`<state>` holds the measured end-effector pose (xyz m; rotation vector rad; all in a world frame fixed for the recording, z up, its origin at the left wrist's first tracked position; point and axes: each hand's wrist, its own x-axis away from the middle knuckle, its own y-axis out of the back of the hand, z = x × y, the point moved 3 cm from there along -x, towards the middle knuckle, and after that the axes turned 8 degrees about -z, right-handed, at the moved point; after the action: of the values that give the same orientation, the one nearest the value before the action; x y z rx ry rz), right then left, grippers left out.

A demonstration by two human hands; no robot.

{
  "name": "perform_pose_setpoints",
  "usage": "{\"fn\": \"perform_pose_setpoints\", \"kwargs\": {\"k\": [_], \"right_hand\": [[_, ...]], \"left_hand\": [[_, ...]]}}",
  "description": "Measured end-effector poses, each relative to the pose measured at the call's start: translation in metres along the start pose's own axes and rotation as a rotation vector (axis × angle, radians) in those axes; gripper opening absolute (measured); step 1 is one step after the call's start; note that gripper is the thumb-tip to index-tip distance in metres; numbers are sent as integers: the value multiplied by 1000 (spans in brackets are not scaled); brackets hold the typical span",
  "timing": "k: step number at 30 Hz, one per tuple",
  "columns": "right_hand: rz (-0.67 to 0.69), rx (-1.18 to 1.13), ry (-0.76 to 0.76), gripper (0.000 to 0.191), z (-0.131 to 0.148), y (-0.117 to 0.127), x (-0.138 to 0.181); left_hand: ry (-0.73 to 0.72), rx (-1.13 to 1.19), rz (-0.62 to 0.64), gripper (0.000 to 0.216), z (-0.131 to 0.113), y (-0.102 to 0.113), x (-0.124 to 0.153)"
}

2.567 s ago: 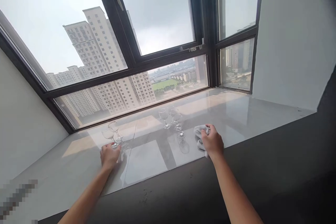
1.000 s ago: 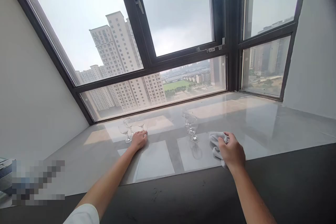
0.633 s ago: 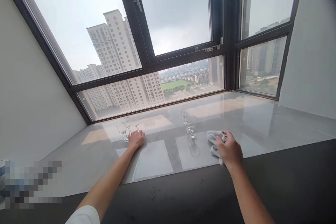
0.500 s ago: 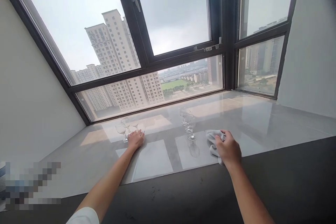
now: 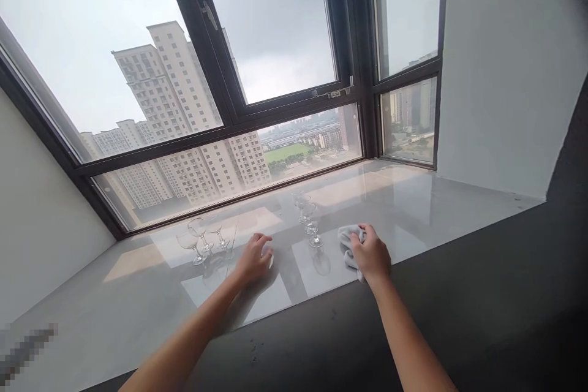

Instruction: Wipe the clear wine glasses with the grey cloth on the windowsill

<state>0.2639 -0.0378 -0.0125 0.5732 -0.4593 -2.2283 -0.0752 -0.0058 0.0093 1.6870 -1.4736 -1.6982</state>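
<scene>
Three clear stemmed glasses [image 5: 202, 239] stand in a cluster at the left of the glossy stone window sill [image 5: 413, 202]. A second cluster of stemmed glasses [image 5: 309, 217] stands in the middle. My left hand [image 5: 255, 260] hovers between the two clusters with its fingers loosely curled and apart, holding nothing. My right hand [image 5: 370, 254] is closed on a crumpled grey cloth [image 5: 348, 240], resting on the sill just right of the middle glasses.
A large black-framed window [image 5: 239, 116] runs behind the sill, with a handle [image 5: 209, 12] on its frame. White walls close both ends. A dark ledge [image 5: 459, 306] lies below the sill's front edge.
My left hand has let go of the glass at the left cluster and moved right toward the middle glasses. The right hand stays on the cloth. The camera has swung.
</scene>
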Motion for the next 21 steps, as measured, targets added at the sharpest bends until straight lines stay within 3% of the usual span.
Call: {"fn": "perform_pose_setpoints", "kwargs": {"k": [4, 7, 16, 21], "right_hand": [[-20, -21, 9, 35, -1, 0, 0], [-20, -44, 14, 34, 0, 1, 0], [-8, -49, 9, 36, 1, 2, -1], [-9, -65, 22, 35, 0, 3, 0]], "left_hand": [[-228, 53, 184, 47, -73, -33, -13], [-193, -8, 261, 60, -101, -51, -18], [3, -140, 384, 82, -125, -77, -33], [37, -135, 415, 84, -128, -84, -44]]}}
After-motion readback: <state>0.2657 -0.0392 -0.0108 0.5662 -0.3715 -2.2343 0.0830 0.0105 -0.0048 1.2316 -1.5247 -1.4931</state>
